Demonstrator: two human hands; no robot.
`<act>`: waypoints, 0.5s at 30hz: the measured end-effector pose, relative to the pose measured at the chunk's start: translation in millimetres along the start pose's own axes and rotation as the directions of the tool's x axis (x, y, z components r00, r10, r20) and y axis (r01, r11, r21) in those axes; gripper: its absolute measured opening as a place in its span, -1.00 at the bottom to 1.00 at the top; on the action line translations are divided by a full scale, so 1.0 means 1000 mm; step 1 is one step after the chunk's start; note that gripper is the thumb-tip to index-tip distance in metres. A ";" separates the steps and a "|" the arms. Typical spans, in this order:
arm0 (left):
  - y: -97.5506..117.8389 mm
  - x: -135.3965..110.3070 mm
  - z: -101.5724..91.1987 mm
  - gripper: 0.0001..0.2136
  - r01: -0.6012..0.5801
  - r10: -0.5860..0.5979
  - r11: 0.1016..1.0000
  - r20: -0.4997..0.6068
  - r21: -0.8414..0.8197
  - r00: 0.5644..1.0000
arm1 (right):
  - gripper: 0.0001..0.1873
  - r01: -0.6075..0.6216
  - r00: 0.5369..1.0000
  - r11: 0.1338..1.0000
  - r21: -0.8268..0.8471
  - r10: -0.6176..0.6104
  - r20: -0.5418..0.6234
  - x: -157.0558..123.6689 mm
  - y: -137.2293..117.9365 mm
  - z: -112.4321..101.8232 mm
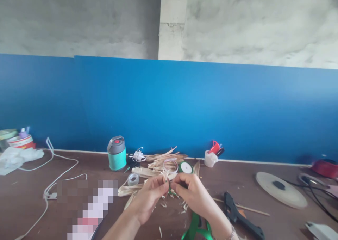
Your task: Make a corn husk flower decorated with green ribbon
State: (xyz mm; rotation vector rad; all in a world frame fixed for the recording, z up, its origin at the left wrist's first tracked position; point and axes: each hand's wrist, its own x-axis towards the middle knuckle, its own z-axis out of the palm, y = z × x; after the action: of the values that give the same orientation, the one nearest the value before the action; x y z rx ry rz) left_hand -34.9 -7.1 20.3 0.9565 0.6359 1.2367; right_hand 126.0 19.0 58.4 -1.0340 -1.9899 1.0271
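Note:
My left hand (154,194) pinches a small piece of frayed, pale corn husk (166,175) that stands up above the fingertips, with a bit of green under it. Close beside it, my right hand (188,187) has thumb and forefinger pressed together; what they hold is too small to make out. Dried corn husks (163,160) lie behind the hands, along with a roll of green tape (186,167) with a white core. To the left is a clear tape roll (133,178). Green ribbon (194,226) lies under my right forearm, and husk scraps litter the table.
On the right are a black glue gun (241,217), a thin wooden stick (253,209) and a pale round lid (269,189). A white cup of pens (210,159) and a teal flask (117,157) stand near the blue partition (169,106). White cable (60,173) trails at left.

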 end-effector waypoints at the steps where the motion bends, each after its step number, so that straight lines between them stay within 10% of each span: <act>1: 0.000 0.000 0.000 -0.82 0.007 -0.007 1.000 -0.003 -0.008 1.000 | -0.79 -0.001 1.000 1.000 0.012 0.001 0.002 0.001 0.001 0.000; 15: 0.000 0.000 0.000 -0.80 -0.028 0.033 0.997 -0.068 0.069 0.997 | -0.80 -0.080 0.997 0.978 0.194 0.075 0.032 0.009 0.013 0.003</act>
State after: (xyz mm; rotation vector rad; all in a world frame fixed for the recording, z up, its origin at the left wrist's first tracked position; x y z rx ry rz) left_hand -34.3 -6.9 20.2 0.9866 0.7240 1.2867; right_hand 123.6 30.7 47.5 -1.0022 -1.8371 1.2548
